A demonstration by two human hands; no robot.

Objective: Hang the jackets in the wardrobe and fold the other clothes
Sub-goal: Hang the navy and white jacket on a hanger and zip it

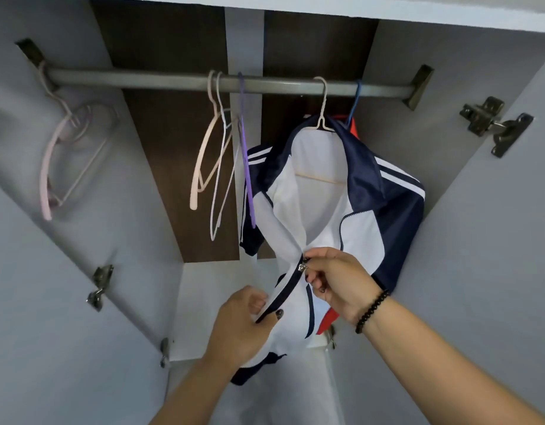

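While it hangs from a pale hanger (pixel 321 118) on the rail (pixel 228 82), the jacket (pixel 366 210) (navy and white, with white stripes on the shoulders) is open at the collar and joined lower down along its zip (pixel 283 291). The right hand (pixel 338 279) pinches the zip pull (pixel 303 265) between thumb and fingers, at the point where the two front edges meet. The left hand (pixel 240 326) grips the lower front of the jacket, its thumb pressed on the dark zip tape near the hem. A bead bracelet (pixel 371 311) sits on the right wrist. Just behind the jacket a red garment (pixel 355 128) hangs from a blue hanger (pixel 355 101). Left of the jacket three bare hangers (pixel 222 154) hang together, one of them purple, and a pink one (pixel 62 154) hangs at the rail's far left end. The wardrobe (pixel 467 225) stands open, with grey walls and a brown back panel.
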